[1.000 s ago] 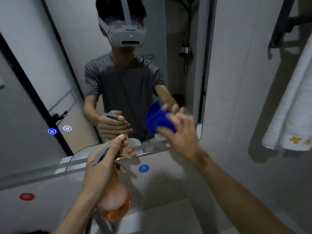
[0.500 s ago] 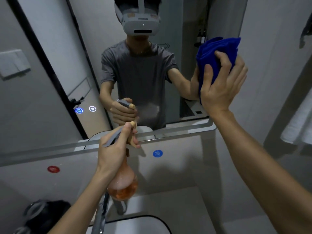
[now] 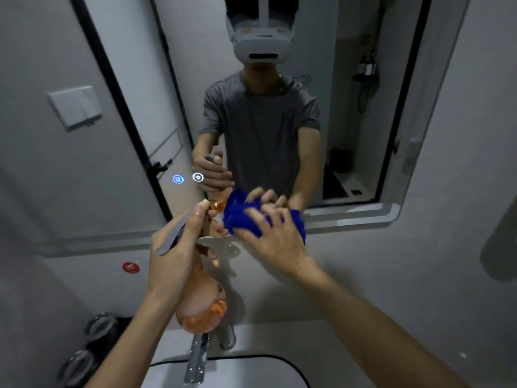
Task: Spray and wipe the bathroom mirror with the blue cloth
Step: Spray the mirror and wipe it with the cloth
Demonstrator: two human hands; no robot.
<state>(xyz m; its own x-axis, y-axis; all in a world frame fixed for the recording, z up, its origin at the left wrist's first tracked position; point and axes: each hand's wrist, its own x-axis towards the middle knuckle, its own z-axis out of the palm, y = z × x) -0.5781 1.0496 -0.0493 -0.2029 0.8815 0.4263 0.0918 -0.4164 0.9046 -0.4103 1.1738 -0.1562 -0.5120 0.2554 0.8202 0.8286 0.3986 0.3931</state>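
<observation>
Wiping lower now: cloth (image 3: 240,217) bunched under right hand (image 3: 275,242) fingers, dropped from upper glass; left hand (image 3: 174,261) clamped on bottle (image 3: 202,309).

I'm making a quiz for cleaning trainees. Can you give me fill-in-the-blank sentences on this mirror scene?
1. The right hand presses a ____ cloth against the mirror.
2. The left hand holds an orange spray ____.
3. The cloth is at the mirror's ____ edge.

Missing words: blue; bottle; bottom
</observation>
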